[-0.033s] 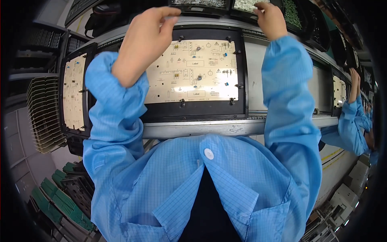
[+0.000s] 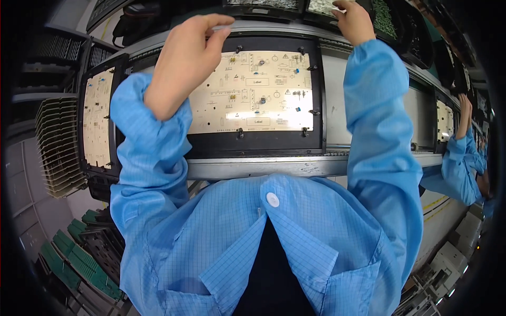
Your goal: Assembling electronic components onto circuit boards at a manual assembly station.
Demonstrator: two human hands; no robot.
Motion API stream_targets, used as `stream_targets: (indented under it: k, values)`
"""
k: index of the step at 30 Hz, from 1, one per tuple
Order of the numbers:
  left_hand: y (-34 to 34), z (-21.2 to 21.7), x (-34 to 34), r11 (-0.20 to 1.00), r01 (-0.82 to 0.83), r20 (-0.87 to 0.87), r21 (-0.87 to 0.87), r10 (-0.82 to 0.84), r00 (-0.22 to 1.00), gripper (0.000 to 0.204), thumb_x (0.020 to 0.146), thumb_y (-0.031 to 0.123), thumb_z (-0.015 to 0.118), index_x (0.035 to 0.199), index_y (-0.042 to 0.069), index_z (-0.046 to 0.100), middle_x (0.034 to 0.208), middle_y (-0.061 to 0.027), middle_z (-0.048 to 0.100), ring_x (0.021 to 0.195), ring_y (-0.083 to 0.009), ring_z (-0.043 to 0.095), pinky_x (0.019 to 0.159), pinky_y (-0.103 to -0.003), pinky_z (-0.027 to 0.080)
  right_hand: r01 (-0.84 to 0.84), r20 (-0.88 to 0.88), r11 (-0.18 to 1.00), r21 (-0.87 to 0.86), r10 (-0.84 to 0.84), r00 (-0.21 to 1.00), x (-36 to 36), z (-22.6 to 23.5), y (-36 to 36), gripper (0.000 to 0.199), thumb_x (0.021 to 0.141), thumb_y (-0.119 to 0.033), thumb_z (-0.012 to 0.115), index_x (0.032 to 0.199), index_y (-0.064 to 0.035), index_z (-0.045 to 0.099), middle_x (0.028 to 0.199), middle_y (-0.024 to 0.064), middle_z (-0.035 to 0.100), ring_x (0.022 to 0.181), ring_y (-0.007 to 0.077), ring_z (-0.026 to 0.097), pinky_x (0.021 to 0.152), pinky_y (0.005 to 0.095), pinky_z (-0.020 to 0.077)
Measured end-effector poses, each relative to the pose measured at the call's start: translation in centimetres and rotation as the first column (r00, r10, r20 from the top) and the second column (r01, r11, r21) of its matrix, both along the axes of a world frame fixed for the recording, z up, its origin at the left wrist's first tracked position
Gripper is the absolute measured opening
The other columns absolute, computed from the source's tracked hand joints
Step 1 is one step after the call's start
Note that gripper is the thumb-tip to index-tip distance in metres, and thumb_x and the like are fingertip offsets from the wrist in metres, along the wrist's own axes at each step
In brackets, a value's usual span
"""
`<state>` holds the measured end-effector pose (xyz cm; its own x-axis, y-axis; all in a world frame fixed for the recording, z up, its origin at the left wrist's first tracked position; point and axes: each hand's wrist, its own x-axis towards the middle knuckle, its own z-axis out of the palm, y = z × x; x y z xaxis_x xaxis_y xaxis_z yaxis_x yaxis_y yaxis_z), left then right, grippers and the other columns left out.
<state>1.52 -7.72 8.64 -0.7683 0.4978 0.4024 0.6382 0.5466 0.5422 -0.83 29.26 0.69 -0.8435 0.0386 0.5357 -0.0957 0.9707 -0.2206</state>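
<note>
My left hand (image 2: 185, 60) hangs over the left part of a cream circuit board (image 2: 221, 117). Its thumb and forefinger curve close together; the other fingers are hidden beneath, and whatever they may hold cannot be made out. Small blue, yellow and dark components stand on the board, which is clipped into a black frame (image 2: 253, 146). Farther off on the right, my right hand (image 2: 356, 23) reaches to a bin of whitish small parts (image 2: 320, 6). Its thumb and forefinger are apart at the bin's edge, with nothing visible between them.
Bins with silvery parts (image 2: 263, 4) and green parts (image 2: 383, 18) line the far side. Another framed board (image 2: 98, 118) lies left, near a rack of stacked boards (image 2: 59, 150). A metal rail (image 2: 258, 167) runs along the near side. A co-worker's arm (image 2: 457, 152) is at right.
My left hand has come slightly nearer to me, and its fingertips sit a little lower. The right hand has shifted very slightly at the bin.
</note>
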Motion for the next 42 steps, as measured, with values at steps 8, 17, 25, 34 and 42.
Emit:
stream_targets:
  k: [8, 17, 25, 34, 42]
  values:
    - [-7.0, -2.7, 5.6, 0.974, -0.207, 0.365, 0.093, 0.160, 0.917, 0.024, 0.091, 0.016, 0.064, 0.109, 0.002, 0.069, 0.086, -0.0090, 0.069, 0.069, -0.0098, 0.057, 0.064, -0.024, 0.046, 0.068, 0.327, 0.984, -0.163, -0.011, 0.945, -2.8, 1.7, -0.8, 0.020, 0.074, -0.015, 0.079, 0.087, -0.0014, 0.070, 0.072, 0.0139, 0.068, 0.068, 0.0253, 0.066, 0.063, 0.0347, 0.0505]
    - [-5.6, -5.0, 7.6, 0.917, -0.266, 0.652, 0.298, 0.008, 0.758, 0.023, 0.094, 0.015, 0.063, 0.110, 0.000, 0.068, 0.091, -0.0076, 0.070, 0.075, -0.0067, 0.059, 0.065, -0.020, 0.048, 0.004, 0.375, 0.958, -0.286, 0.108, 0.921, -1.1, 2.5, -1.6, 0.013, 0.082, -0.009, 0.069, 0.091, -0.0005, 0.069, 0.078, 0.0142, 0.068, 0.070, 0.0226, 0.065, 0.065, 0.0338, 0.0502]
    - [-3.9, -4.5, 7.9, 0.923, -0.220, 0.658, 0.316, -0.046, 0.752, 0.023, 0.093, 0.014, 0.063, 0.109, -0.002, 0.068, 0.091, -0.0082, 0.071, 0.075, -0.0075, 0.062, 0.065, -0.020, 0.049, -0.214, 0.297, 0.963, -0.162, 0.254, 0.921, -2.0, 0.3, 1.6, 0.016, 0.089, -0.007, 0.062, 0.104, -0.0020, 0.065, 0.096, 0.0155, 0.069, 0.091, 0.0295, 0.067, 0.082, 0.0333, 0.0514]
    - [-3.8, -4.6, 7.9, 0.902, -0.250, 0.701, 0.353, -0.078, 0.709, 0.022, 0.095, 0.013, 0.060, 0.107, -0.003, 0.069, 0.098, -0.0098, 0.071, 0.088, -0.0105, 0.063, 0.075, -0.023, 0.049, -0.200, 0.163, 0.979, 0.044, 0.191, 0.968, -0.8, 1.2, -1.1, 0.014, 0.085, -0.003, 0.061, 0.096, -0.0036, 0.069, 0.091, 0.0175, 0.068, 0.090, 0.0354, 0.063, 0.080, 0.0387, 0.0505]
    - [-2.8, -4.8, 7.9, 0.901, -0.218, 0.702, 0.376, -0.123, 0.701, 0.023, 0.095, 0.013, 0.060, 0.107, -0.004, 0.068, 0.097, -0.0106, 0.071, 0.088, -0.0119, 0.063, 0.075, -0.023, 0.048, -0.037, 0.156, 0.952, -0.305, 0.089, 0.984, 0.2, 1.2, -0.8, 0.014, 0.088, -0.004, 0.061, 0.099, -0.0038, 0.068, 0.092, 0.0164, 0.069, 0.086, 0.0309, 0.068, 0.078, 0.0346, 0.0526]
